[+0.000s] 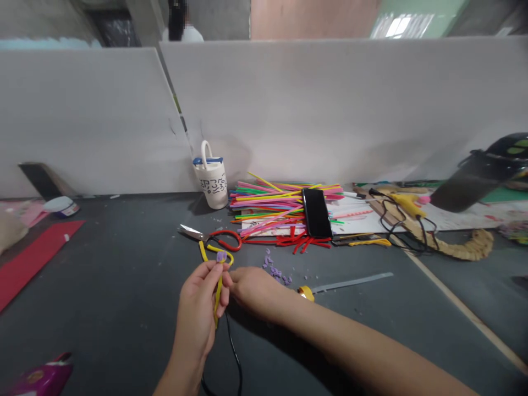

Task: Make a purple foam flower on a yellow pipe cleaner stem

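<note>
My left hand (201, 294) is closed in a pinch on a yellow pipe cleaner (218, 300), whose lower end hangs below the fingers. A small purple fuzzy piece (221, 257) sits at the fingertips. Right beside it, my right hand (256, 291) is curled with its back towards me; whatever its fingers hold is hidden. Beyond the hands lie red-handled scissors (225, 240), blades pointing left. Another yellow strip (203, 251) rests by them. Purple clippings (276, 271) are scattered past my right hand.
A bundle of coloured pipe cleaners (272, 206) lies at the back with a phone (317, 213) on it. A white cup (212, 184) stands left of it. A yellow glue gun (406, 204) and dark bottle (474, 179) are at right. A black cable (235, 352) runs below my hands.
</note>
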Tool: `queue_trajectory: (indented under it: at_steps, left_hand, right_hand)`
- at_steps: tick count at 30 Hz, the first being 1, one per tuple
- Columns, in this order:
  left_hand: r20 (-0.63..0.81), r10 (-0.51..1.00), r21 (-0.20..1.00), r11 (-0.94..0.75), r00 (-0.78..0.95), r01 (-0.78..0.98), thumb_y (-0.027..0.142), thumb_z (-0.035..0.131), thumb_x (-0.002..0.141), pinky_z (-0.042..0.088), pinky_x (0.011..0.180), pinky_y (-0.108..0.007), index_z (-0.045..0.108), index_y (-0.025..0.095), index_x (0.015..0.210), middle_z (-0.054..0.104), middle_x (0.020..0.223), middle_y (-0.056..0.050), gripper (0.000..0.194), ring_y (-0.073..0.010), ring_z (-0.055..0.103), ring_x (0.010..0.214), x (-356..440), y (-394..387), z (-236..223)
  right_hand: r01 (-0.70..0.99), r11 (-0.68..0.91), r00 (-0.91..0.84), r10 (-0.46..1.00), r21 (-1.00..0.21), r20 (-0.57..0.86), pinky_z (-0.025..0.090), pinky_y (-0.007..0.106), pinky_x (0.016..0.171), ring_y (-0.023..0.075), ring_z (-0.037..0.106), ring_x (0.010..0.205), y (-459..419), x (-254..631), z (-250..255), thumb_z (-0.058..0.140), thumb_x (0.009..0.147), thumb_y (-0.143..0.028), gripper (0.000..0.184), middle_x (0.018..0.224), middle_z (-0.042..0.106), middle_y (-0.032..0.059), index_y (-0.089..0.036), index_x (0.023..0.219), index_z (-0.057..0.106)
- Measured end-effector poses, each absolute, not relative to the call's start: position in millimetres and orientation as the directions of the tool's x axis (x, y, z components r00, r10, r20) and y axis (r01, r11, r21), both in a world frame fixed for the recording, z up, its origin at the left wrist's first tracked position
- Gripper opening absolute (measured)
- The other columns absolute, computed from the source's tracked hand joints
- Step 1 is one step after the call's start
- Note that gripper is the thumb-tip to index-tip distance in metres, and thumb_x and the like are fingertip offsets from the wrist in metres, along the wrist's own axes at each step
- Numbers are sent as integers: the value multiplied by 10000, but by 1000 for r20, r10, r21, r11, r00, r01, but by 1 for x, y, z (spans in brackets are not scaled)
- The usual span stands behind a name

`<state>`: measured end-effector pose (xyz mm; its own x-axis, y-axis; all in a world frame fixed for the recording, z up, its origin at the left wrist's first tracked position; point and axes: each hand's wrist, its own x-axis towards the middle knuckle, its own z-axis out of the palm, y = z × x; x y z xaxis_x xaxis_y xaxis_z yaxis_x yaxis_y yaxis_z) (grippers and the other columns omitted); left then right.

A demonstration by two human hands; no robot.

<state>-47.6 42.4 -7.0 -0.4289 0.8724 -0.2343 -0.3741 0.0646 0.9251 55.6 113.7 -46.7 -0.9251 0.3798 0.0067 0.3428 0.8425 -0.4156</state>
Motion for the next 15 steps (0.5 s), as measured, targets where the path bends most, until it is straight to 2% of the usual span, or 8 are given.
queue_trajectory:
  at_steps: [3,7,11,13,15]
  left_hand:
    - [-244,873,923,75,-422,-377,306,661,739,244,289,-102,617,137,718,554,538,48,176,-28,398,355,-48,42,-6]
    - [-281,875,917,123,-395,-378,302,648,759,234,292,-103,610,146,746,564,551,49,162,-25,390,351,-46,40,-5]
    - [-339,885,900,206,-318,-385,290,636,774,166,294,-109,627,132,769,569,541,37,158,-14,340,332,-38,37,-5]
    - [-365,894,887,247,-262,-390,291,623,788,135,311,-116,629,129,763,564,533,37,164,-4,303,330,-33,34,-6]
    - [-380,903,874,280,-201,-398,290,607,807,136,335,-123,624,134,759,560,533,41,165,4,283,337,-29,33,-6]
  right_hand:
    - [379,794,-897,442,-475,25,398,249,623,176,614,719,116,61,-40,526,793,-59,165,847,689,86,-130,867,656]
    - [448,670,-803,592,-591,63,422,229,583,153,607,644,122,91,-6,534,763,-55,159,730,682,41,-141,816,657]
    - [424,548,-705,700,-721,118,475,223,718,127,628,808,121,124,29,469,838,-85,220,888,680,34,-168,900,663]
    - [313,404,-653,749,-860,114,486,240,724,133,630,804,117,131,34,517,801,-93,197,879,674,27,-178,867,682]
    - [214,202,-616,787,-956,28,499,250,707,135,640,765,112,132,32,558,776,-123,152,821,675,13,-182,847,679]
